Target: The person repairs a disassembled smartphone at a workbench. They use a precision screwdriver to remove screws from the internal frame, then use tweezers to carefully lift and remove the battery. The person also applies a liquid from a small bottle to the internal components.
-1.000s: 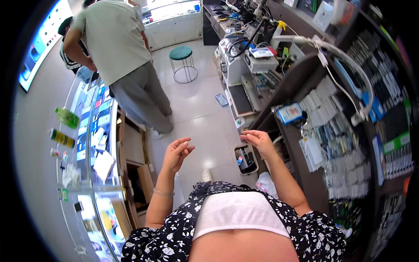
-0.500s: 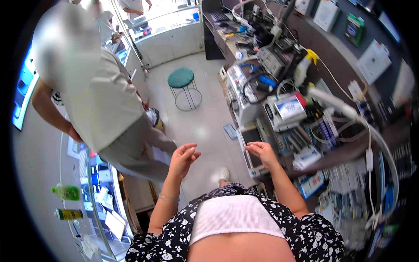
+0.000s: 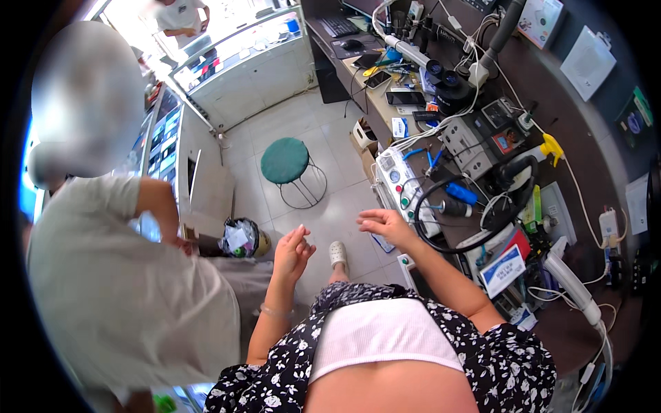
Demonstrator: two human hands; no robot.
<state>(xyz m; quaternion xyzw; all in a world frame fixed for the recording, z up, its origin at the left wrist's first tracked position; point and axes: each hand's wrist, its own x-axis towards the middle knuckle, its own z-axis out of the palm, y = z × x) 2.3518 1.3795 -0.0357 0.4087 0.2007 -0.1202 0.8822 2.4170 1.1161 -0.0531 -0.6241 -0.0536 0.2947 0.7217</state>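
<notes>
Hands: the left (image 3: pixel 292 251) and right (image 3: pixel 385 226) both hang open (fingers loosely curled), holding nothing above the floor (image 3: pixel 330 213).

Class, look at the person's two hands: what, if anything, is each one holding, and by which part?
Nothing is held. The left hand is raised with its fingers loosely curled and empty; the right hand hangs open, palm down, beside the cluttered workbench.

Left hand (image 3: pixel 292 253) – empty, fingers loosely curled; right hand (image 3: pixel 385 226) – empty, open, beside white power unit (image 3: pixel 406 189).
</notes>
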